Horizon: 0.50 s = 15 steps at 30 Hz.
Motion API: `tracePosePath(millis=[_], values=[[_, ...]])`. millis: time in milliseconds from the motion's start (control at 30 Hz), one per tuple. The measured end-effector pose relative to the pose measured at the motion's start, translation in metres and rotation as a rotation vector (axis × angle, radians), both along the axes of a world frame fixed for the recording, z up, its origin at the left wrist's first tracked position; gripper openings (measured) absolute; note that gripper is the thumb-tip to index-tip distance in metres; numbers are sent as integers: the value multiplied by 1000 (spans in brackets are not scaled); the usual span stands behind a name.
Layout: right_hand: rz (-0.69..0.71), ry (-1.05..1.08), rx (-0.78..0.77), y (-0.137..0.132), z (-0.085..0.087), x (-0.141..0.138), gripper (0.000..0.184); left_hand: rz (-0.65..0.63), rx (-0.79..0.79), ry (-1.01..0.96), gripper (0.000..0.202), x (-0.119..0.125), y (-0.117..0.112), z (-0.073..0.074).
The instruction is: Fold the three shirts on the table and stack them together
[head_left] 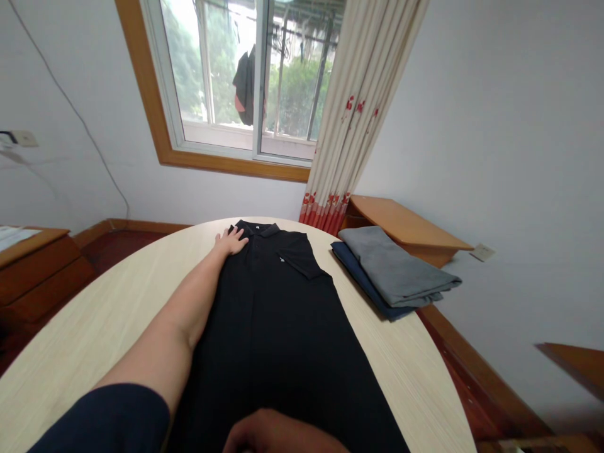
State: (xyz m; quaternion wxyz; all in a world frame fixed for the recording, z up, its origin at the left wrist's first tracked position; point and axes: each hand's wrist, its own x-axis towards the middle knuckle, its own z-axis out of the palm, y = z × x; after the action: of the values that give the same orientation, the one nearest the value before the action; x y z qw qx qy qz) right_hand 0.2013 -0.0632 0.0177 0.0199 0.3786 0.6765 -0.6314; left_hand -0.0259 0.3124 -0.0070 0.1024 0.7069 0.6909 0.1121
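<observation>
A black polo shirt (pixel 283 314) lies spread out on a round, pale wooden table (pixel 127 302), its collar at the far edge and its body running toward me. My left hand (pixel 231 241) rests with spread fingers on the shirt's left shoulder, beside the collar. At the bottom edge of the view, my right hand (pixel 278 434) is over the lower part of the shirt. Its fingers look curled, but the frame cuts most of them off, so what they hold is hidden. A short sleeve with a small white mark lies folded onto the shirt's right side.
Folded grey cloth (pixel 396 264) lies on folded navy cloth (pixel 363 283) at the table's right edge. Behind stand a wooden cabinet (pixel 406 220), a long curtain (pixel 349 113) and a window (pixel 217 75). A wooden drawer unit (pixel 33 270) is on the left.
</observation>
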Motion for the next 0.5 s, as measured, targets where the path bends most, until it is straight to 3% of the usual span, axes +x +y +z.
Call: tracePosePath(millis=[100,200,333,500], values=[[18,45,-18,-1,6,1,27,2,40,-60,64,-7,-8,3],[-9,45,-45,-2,12,0,17,-26,69,-105,62,-15,-32,6],[-240,54,78,5,14,0,29,-145,60,-112,61,-18,-83,9],[-425,138,319,18,13,5,39,-389,81,114,65,0,-159,9]])
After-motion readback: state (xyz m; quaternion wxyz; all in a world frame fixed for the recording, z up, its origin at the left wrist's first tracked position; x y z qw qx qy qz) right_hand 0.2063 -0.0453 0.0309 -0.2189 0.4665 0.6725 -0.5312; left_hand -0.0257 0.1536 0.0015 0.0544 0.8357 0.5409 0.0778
